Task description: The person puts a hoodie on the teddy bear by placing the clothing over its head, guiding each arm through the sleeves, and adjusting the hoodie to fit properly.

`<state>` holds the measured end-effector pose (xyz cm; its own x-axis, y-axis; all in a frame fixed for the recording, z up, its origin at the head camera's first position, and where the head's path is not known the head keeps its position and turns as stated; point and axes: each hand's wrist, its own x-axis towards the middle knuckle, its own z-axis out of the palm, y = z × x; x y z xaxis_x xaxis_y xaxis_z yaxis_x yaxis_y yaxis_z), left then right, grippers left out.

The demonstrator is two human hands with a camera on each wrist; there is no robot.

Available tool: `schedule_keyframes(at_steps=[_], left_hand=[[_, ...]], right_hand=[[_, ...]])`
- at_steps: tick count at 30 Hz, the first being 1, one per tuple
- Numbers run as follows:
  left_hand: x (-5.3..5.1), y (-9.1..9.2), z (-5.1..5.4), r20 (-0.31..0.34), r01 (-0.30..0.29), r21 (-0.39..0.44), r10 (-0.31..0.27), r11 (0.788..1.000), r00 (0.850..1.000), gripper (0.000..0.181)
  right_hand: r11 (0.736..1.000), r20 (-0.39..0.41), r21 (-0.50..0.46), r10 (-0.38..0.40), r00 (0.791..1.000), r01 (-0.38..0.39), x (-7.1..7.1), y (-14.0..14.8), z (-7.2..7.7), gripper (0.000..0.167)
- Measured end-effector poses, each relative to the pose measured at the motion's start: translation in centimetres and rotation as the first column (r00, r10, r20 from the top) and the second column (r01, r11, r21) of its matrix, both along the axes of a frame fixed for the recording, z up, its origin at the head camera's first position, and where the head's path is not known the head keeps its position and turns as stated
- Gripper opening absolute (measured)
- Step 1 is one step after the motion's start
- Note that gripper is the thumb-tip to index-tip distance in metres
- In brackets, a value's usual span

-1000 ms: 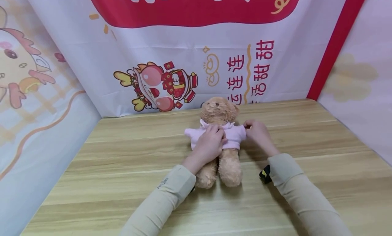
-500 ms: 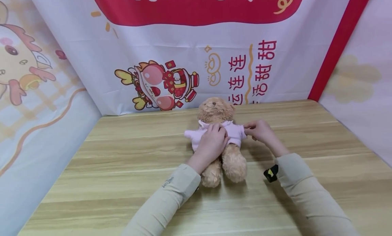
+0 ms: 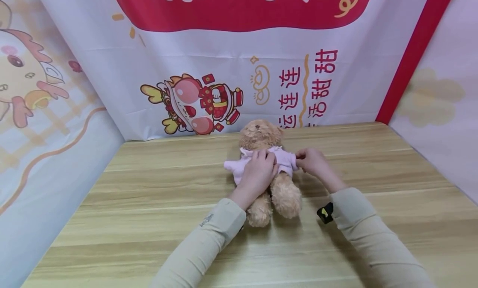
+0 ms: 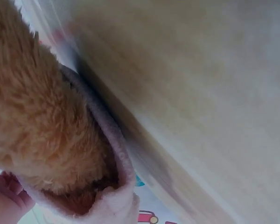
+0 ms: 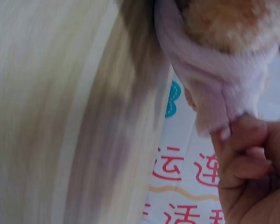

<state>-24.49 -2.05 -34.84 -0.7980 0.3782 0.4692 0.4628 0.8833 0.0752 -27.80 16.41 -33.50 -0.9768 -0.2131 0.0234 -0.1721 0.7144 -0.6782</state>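
A light-brown teddy bear (image 3: 285, 194) lies on its back on the table, head toward the back wall. It wears a pale pink collared shirt (image 3: 239, 167), whose hem and fur inside show in the left wrist view. My left hand (image 3: 257, 174) lies over the bear's chest with fingers curled, gripping the shirt front; its fingertips are partly hidden. At the bear's right-side sleeve, my right hand (image 3: 313, 163) pinches the cuff (image 5: 214, 114) between thumb and finger. No paw shows from that cuff.
The wood-grain table (image 3: 149, 209) meets a white printed cloth (image 3: 123, 80) behind the bear. Side cloths stand left and right. A small black device (image 3: 325, 213) sits at my right wrist.
The bear has turned slightly, its head shifting left and its legs right. My right hand drew the sleeve outward, then came back a little left. The left hand stays on the chest.
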Motion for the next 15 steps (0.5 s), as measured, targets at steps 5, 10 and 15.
schedule_keyframes(at_steps=[5, 10, 15], left_hand=[[-0.5, -0.1, 0.6, 0.104, -0.068, -0.001, 0.067, 0.998, 0.992, 0.033], [-0.9, 0.2, 1.1, 0.16, -0.113, -0.038, 0.118, 0.993, 0.98, 0.031], [-1.0, 0.6, 0.9, 0.104, -0.147, -0.049, 0.151, 0.988, 0.983, 0.029]], right_hand=[[0.996, -0.075, 0.001, -0.087, 0.993, 0.088, 0.2, -1.0, 0.0, 0.021], [0.993, -0.159, 0.008, -0.117, 0.98, 0.12, 0.8, -2.0, 0.3, 0.022], [0.988, -0.249, 0.054, -0.127, 0.96, 0.144, 1.8, -2.9, 0.6, 0.02]])
